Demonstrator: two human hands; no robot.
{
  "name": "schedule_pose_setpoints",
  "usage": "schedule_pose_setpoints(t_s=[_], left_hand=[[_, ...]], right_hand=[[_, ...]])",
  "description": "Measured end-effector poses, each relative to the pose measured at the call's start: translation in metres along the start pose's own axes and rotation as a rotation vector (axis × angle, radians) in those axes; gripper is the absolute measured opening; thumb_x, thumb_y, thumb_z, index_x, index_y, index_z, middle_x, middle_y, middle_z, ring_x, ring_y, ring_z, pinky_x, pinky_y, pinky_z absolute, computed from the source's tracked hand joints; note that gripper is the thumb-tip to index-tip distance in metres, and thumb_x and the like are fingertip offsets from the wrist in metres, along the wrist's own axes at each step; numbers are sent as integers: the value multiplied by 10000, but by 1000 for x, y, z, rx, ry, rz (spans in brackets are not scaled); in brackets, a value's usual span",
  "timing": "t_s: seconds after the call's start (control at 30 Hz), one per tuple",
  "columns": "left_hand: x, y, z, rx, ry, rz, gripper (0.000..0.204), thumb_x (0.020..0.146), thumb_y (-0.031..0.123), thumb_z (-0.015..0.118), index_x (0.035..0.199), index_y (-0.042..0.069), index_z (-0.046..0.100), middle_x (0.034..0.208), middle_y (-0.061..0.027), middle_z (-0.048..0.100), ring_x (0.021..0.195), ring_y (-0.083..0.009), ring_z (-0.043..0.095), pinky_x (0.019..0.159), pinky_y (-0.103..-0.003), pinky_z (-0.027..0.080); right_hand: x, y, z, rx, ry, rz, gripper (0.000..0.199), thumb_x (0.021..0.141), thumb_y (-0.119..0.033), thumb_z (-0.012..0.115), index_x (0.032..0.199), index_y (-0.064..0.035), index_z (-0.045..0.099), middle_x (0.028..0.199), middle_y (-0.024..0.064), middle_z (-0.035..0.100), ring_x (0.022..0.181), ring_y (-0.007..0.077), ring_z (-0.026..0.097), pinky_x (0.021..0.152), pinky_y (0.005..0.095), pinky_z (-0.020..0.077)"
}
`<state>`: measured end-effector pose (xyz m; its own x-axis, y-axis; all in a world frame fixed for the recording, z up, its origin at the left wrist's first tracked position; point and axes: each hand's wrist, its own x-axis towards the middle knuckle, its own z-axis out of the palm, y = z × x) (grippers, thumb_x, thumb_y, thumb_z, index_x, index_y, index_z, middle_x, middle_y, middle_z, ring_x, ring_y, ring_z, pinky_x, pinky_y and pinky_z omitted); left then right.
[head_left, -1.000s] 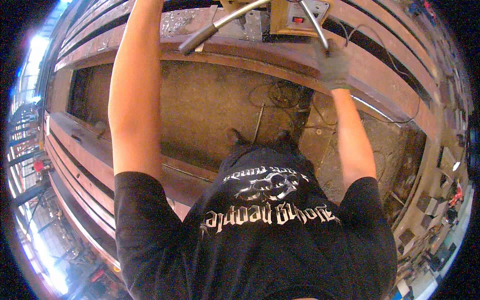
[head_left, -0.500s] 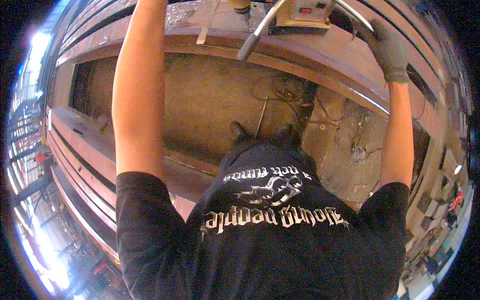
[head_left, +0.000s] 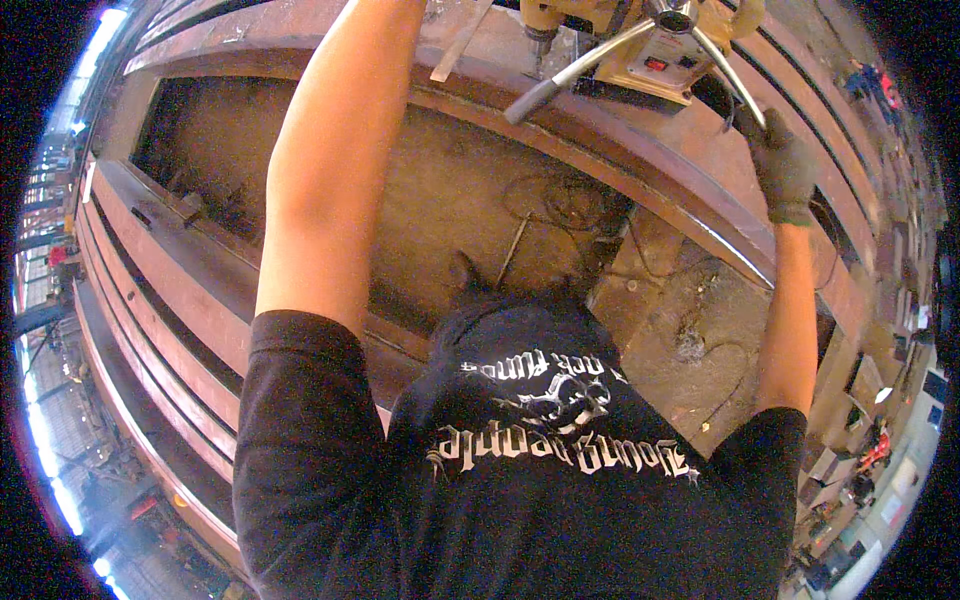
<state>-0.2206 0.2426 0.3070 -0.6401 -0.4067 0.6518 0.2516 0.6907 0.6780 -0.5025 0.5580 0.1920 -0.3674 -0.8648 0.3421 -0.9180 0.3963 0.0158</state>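
A drilling machine with a tan body stands on a reddish-brown steel beam (head_left: 640, 140) at the top of the head view. Its silver feed handle (head_left: 600, 57) has spokes spreading from a round hub, one ending in a dark grip. My right hand (head_left: 785, 175), in a dark grey glove, is closed around the end of the right-hand spoke. Left of the base (head_left: 650, 70), which carries a red switch, the drill's chuck (head_left: 540, 38) points down at the beam. My left forearm (head_left: 340, 180) reaches past the top edge, so that hand is out of sight.
A thin flat strip (head_left: 461, 42) lies across the beam left of the chuck. Below the beam, a dark cable (head_left: 570, 200) coils on the brown floor. More long steel beams (head_left: 160, 340) run along the left. Blurred clutter (head_left: 850, 450) fills the right side.
The view has shifted, so the machine, the beam and both arms sit further right, and the handle's hub now shows. My right hand stays on the spoke.
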Motion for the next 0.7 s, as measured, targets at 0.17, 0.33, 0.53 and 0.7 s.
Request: schedule_pose_setpoints(t_s=[0.17, 0.33, 0.53, 0.7], left_hand=[[-3, -7, 4, -136, 33, 18, 530, 836, 147, 844, 1297, -9, 634, 1219, -93, 707, 1135, -166, 639, 1022, -337, 505], [1, -5, 0, -81, -40, 24, 544, 839, 124, 839, 1317, -7, 617, 1219, -90, 705, 1135, -167, 640, 1008, -341, 516], [-2, -11, 0, -29, 46, 23, 601, 853, 132, 831, 1383, 24, 568, 1283, -87, 677, 1178, -182, 622, 1043, -347, 492], [5, -13, -7, -27, 13, 83, 665, 880, 150, 812, 1459, 41, 506, 1339, -103, 643, 1250, -209, 581, 1092, -360, 452]], right_hand=[[-4, -4, 8, -24, -3, 42, 379, 991, -467, 619, 959, -94, 681, 953, 207, 711, 885, 429, 697, 735, 524, 541], [-8, -1, 20, -10, 51, 23, 395, 974, -498, 633, 1007, -108, 691, 886, 193, 718, 814, 414, 705, 665, 506, 537], [-11, -4, 61, 28, 23, 124, 505, 981, -598, 566, 1103, -128, 703, 874, 206, 729, 821, 439, 708, 695, 529, 541], [-4, -14, 52, 1, 12, 62, 511, 981, -615, 546, 1092, -140, 699, 873, 223, 728, 833, 444, 707, 709, 543, 547]])
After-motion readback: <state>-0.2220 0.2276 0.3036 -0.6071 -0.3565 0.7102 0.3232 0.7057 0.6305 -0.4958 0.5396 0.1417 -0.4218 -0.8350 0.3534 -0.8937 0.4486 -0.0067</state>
